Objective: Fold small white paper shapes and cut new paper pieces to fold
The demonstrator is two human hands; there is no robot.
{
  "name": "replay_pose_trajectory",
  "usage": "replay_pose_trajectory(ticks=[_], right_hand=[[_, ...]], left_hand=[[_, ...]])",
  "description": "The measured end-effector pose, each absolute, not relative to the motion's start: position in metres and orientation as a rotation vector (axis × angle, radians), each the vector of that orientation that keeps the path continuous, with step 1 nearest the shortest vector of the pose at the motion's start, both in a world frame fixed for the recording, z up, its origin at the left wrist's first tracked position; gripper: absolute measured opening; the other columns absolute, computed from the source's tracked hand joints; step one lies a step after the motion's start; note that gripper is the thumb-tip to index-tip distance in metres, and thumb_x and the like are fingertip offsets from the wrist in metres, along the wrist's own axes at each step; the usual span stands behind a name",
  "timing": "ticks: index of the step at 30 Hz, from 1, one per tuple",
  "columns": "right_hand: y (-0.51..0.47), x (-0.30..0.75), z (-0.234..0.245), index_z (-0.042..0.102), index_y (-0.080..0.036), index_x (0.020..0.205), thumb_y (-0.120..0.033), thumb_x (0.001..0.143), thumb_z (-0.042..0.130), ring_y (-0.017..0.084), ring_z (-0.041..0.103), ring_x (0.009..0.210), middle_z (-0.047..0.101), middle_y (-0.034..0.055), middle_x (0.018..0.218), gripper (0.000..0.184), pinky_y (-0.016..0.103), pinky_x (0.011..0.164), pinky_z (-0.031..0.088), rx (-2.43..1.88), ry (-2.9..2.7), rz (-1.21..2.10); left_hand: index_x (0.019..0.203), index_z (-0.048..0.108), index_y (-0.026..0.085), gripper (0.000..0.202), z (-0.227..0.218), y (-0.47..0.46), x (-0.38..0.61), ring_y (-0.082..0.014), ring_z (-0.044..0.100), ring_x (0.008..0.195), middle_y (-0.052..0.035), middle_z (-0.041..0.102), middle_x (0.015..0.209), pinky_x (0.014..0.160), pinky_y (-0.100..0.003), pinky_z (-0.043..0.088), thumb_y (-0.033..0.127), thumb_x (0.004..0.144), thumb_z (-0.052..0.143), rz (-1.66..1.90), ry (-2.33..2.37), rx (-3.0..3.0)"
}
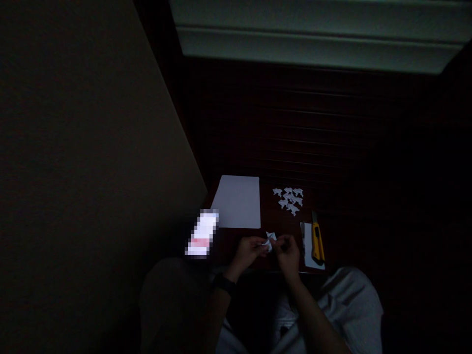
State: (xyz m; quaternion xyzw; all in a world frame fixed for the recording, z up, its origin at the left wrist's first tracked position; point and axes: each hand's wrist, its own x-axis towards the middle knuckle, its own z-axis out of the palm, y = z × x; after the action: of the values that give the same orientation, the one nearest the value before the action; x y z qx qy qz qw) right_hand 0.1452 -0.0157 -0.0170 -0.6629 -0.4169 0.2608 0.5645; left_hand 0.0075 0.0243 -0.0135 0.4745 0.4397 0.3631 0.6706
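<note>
From where I sit, the sheet (pixel 239 202) reads as smooth, matt white paper. The folded piece (pixel 271 237) looks like paper too, crisply creased, as do the small pieces (pixel 289 199). I take the cutter (pixel 317 245) for yellow plastic, with a metal blade (pixel 314 217). Under it, the pad (pixel 308 246) looks like plain matt paper. The counter (pixel 267 216) seems dark and smooth, perhaps wood; dimness hides its grain from me. I see soft, creased cloth in the trousers (pixel 356 305) and a dull matt wall (pixel 81 147).
</note>
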Motion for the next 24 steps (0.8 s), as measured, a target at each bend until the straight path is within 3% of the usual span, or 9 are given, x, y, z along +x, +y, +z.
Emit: replay_pose_trajectory(ticks=[6, 9, 13, 17, 21, 24], right_hand=[[-0.016, 0.152, -0.002, 0.061, -0.018, 0.097, -0.042, 0.081, 0.052, 0.019, 0.057, 0.091, 0.064, 0.0068, 0.096, 0.030, 0.031, 0.081, 0.042, -1.496, -1.036, 0.590], [-0.015, 0.155, -0.001, 0.066, -0.019, 0.094, -0.040, 0.078, 0.057, 0.021, 0.058, 0.092, 0.065, 0.0067, 0.096, 0.027, 0.033, 0.083, 0.042, -1.410, -1.152, 0.746], [-0.015, 0.160, -0.005, 0.069, -0.019, 0.085, -0.039, 0.072, 0.064, 0.021, 0.061, 0.082, 0.068, 0.0057, 0.086, 0.024, 0.031, 0.073, 0.045, -1.396, -1.112, 0.928], [-0.017, 0.165, -0.002, 0.067, -0.020, 0.093, -0.038, 0.068, 0.069, 0.017, 0.059, 0.071, 0.067, 0.0035, 0.083, 0.031, 0.027, 0.063, 0.045, -1.396, -1.081, 0.956], [-0.020, 0.167, 0.007, 0.062, -0.020, 0.104, -0.043, 0.068, 0.068, 0.010, 0.051, 0.045, 0.065, 0.0015, 0.077, 0.043, 0.021, 0.042, 0.038, -1.350, -1.068, 1.125], [-0.021, 0.167, 0.010, 0.062, -0.019, 0.103, -0.045, 0.069, 0.066, 0.007, 0.049, 0.038, 0.064, 0.0036, 0.081, 0.044, 0.019, 0.035, 0.034, -1.321, -1.052, 1.241]], left_hand=[[0.088, 0.066, 0.009, 0.037, -0.018, 0.024, 0.004, -0.0169, 0.064, 0.061, -0.0083, 0.069, 0.073, 0.057, -0.028, 0.052, 0.035, 0.062, 0.073, 0.767, 0.917, 1.185], [0.086, 0.067, 0.009, 0.034, -0.020, 0.024, 0.003, -0.0166, 0.064, 0.061, -0.0073, 0.068, 0.071, 0.057, -0.027, 0.051, 0.033, 0.063, 0.073, 0.716, 0.886, 1.233], [0.091, 0.065, 0.010, 0.038, -0.020, 0.024, 0.003, -0.0168, 0.064, 0.060, -0.0063, 0.068, 0.071, 0.056, -0.027, 0.051, 0.031, 0.061, 0.075, 0.759, 0.884, 1.178], [0.100, 0.062, 0.011, 0.049, -0.014, 0.025, 0.002, -0.0161, 0.063, 0.055, -0.0033, 0.066, 0.065, 0.054, -0.027, 0.051, 0.029, 0.057, 0.077, 0.801, 0.898, 1.117], [0.105, 0.060, 0.011, 0.053, -0.002, 0.024, -0.001, -0.0162, 0.063, 0.058, -0.0046, 0.067, 0.068, 0.055, -0.027, 0.051, 0.031, 0.058, 0.076, 0.795, 0.901, 1.088], [0.106, 0.059, 0.012, 0.055, 0.005, 0.024, -0.004, -0.0148, 0.062, 0.055, -0.0057, 0.068, 0.071, 0.049, -0.024, 0.048, 0.033, 0.059, 0.076, 0.775, 0.915, 1.095]])
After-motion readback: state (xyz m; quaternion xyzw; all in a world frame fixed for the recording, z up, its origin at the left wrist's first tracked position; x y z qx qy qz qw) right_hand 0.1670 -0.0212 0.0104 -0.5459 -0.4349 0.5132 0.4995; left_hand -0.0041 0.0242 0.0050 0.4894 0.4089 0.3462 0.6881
